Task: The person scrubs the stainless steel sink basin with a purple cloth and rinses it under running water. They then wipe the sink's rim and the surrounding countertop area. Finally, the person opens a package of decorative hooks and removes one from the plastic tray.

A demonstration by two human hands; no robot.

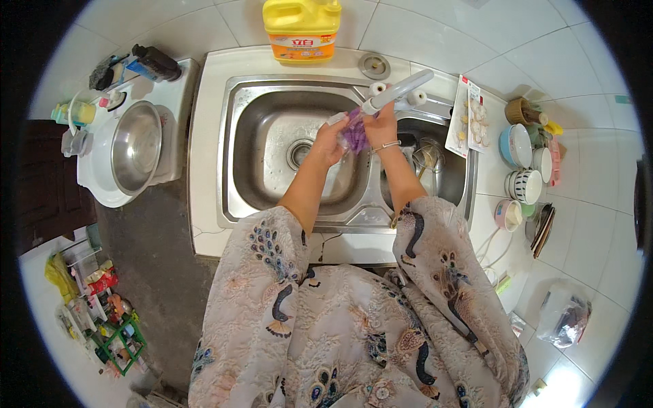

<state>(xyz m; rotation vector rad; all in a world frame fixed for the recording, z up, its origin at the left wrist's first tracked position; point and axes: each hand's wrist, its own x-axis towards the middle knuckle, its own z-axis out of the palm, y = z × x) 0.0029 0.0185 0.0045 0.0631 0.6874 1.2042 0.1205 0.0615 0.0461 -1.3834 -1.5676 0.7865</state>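
Note:
Over the divider of a steel double sink (226,149), I hold a crumpled purple cloth (354,132) in both hands. My left hand (328,143) is closed on its left side, with some pale or wet-looking stuff along the cloth's edge. My right hand (383,128), a bracelet at its wrist, grips the other side, right beneath the spout of the grey-white faucet (400,90). Part of the cloth is hidden by my fingers. In the large left basin (262,129) the round drain (298,154) shows. Wire kitchenware (428,155) lies in the smaller right basin.
A yellow jug (301,30) stands behind the sink, with a round drain cover (374,66) beside it. To the right are packaged hooks (469,117) and stacked bowls (518,146). At left, a steel bowl (136,147) leans on a white washbasin (95,180).

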